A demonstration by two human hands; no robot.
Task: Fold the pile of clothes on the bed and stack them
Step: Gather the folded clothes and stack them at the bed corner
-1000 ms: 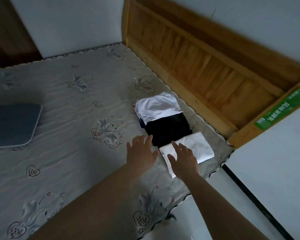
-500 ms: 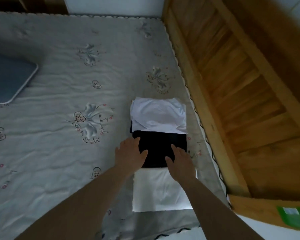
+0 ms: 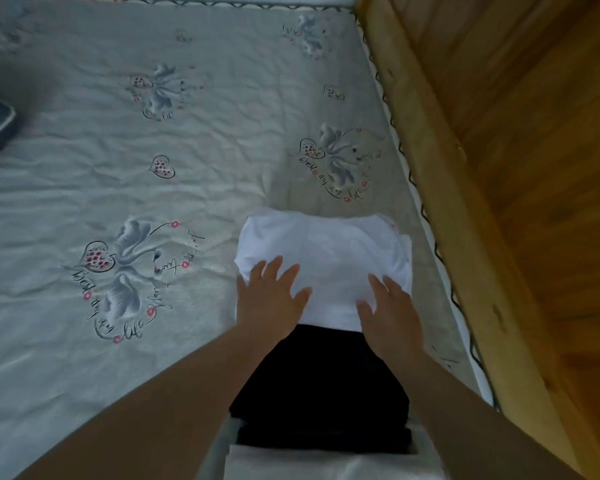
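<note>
We keep three folded garments in a row along the bed [image 3: 194, 188] edge by the wooden frame [image 3: 499, 168], likely staged for stacking: white top [image 3: 326, 251] farthest, black garment [image 3: 321, 386] next, another white piece [image 3: 326, 467] nearest. Left hand [image 3: 269, 301] and right hand [image 3: 390, 315] lie flat on the white top's near edge, grip spread, fingers straight, pinching nothing; probably smoothing or about to lift it

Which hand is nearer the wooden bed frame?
Right. The right hand rests on the folded white garment on the side toward the wooden bed frame; the left hand rests on its far side.
</note>
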